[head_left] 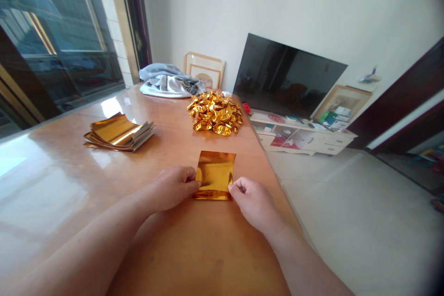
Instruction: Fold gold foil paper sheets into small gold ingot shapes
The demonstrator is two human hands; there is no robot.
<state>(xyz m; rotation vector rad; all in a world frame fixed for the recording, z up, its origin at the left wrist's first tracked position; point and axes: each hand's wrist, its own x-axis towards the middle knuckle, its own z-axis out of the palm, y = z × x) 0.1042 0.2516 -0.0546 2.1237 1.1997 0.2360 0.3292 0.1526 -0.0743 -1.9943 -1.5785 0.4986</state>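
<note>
A sheet of shiny gold foil paper [215, 171] is spread just above or on the wooden table, its near edge slightly bent. My left hand [176, 187] pinches its left edge between thumb and fingers. Opposite, my right hand [250, 198] grips the right edge with thumb and fingertips. Beyond the sheet sits a heap of folded gold foil pieces [217, 113]. To the left lies a loose stack of gold foil sheets [118, 132], with pale backs showing at its right side.
The glossy wooden table [166, 254] ends along a right edge close to my right forearm. Grey-blue cloth [166, 81] lies at the far end, near framed pictures [204, 69]. A television [287, 76] and a low white cabinet [305, 141] stand beyond the table.
</note>
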